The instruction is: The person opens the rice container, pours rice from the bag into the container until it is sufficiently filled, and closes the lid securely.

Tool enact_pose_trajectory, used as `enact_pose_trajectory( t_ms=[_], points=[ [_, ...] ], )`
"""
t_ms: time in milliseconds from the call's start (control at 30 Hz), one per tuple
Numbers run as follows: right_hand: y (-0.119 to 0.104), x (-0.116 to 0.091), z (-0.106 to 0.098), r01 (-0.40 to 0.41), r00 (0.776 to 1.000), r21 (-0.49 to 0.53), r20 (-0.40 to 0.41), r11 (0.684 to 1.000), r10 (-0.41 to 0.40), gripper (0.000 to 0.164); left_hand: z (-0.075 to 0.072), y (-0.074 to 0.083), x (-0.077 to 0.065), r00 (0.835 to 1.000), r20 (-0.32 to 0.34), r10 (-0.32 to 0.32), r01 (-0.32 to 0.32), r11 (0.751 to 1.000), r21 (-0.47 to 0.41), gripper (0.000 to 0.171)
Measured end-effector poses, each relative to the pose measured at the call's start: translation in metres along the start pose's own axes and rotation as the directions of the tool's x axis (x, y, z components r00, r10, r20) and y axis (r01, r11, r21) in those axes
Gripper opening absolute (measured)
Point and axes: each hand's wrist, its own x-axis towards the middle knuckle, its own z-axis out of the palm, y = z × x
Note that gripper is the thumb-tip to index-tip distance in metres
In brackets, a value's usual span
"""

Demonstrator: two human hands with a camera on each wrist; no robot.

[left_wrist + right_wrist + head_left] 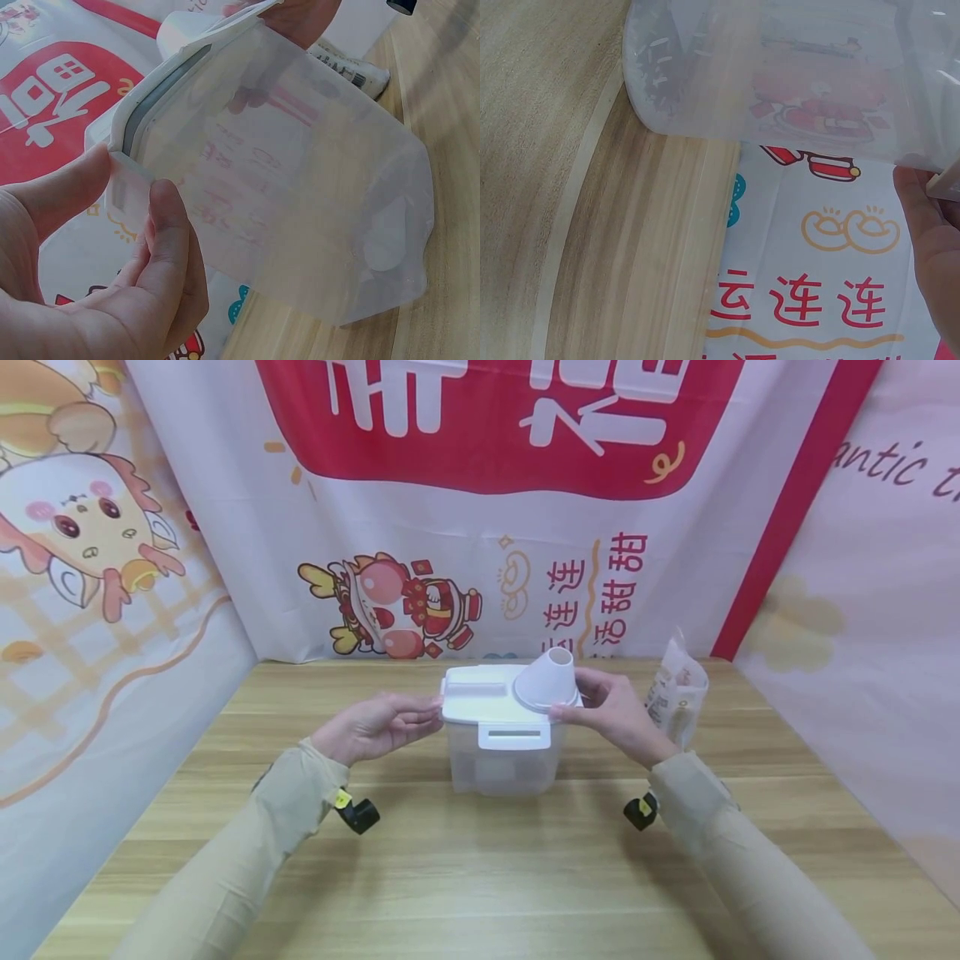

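Observation:
A translucent plastic storage container stands upright on the table, topped by a white lid. On the lid's right half sits a white cone-shaped cap with an opening at its top. My left hand pinches the white side latch at the lid's left end between thumb and fingers. At the other end, my right hand grips the lid, its thumb on the near corner by the cone and its fingers at the far side. A front latch with a slot hangs down facing me.
Behind my right hand, a printed clear packet stands on the wooden table. Printed cloth hangs along the back and both sides. A black wrist camera juts from the left sleeve, another from the right sleeve.

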Motion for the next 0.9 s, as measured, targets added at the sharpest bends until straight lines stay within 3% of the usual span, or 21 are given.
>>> enact_pose_trajectory(
  t_ms=[900],
  points=[
    [0.0, -0.0004, 0.0009, -0.007, 1.0, -0.007, -0.007, 1.0, 0.007, 0.066, -0.0034, 0.0001, 0.0031, 1.0, 0.001, -0.023, 0.023, 0.999, -0.039, 0.047]
  ],
)
